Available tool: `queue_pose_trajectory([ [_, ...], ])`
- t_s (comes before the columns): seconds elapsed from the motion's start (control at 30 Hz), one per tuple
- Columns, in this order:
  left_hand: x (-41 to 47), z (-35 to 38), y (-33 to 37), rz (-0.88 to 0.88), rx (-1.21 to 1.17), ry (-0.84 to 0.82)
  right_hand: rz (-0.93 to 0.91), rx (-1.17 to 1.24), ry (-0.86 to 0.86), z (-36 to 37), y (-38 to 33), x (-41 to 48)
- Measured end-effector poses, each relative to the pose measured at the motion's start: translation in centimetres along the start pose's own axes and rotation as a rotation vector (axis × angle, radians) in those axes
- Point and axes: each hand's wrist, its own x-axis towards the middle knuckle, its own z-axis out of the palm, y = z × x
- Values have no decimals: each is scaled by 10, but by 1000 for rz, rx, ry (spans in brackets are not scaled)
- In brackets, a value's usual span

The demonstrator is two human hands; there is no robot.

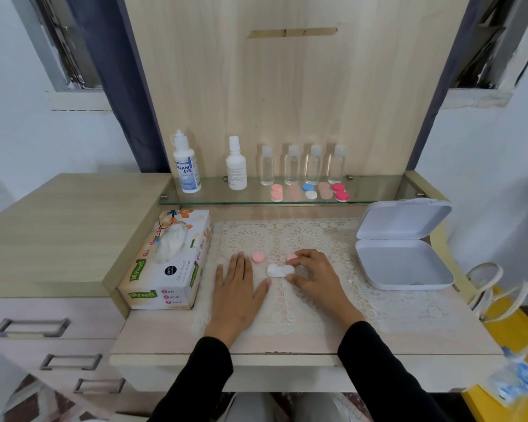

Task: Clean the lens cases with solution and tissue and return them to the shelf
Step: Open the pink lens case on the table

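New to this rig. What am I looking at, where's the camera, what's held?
No machine: one camera worn on a person's head looks down at two bare hands. The left hand lies flat on the lace mat. The right hand curls its fingers over a white lens case and a pink cap; what it grips is unclear. A loose pink cap lies nearby. A tissue box sits left, an open white box right. Bottles and more cases stand on the glass shelf.
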Motion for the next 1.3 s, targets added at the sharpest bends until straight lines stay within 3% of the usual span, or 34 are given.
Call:
queue_pose_trajectory([
  [0.33,0,-2,0,1,2,-6,3,11,21,-3,-2,0],
  [0.73,0,-2,-1,9,-9,-21,-16,8,192,-58,-18,-12],
  [1.03,0,-3,-1,8,-25,-21,128,-34,362,-128,15,-35],
  [1.3,1,0,-4,10,-35,-7,168,-140,396,-148,29,-45],
])
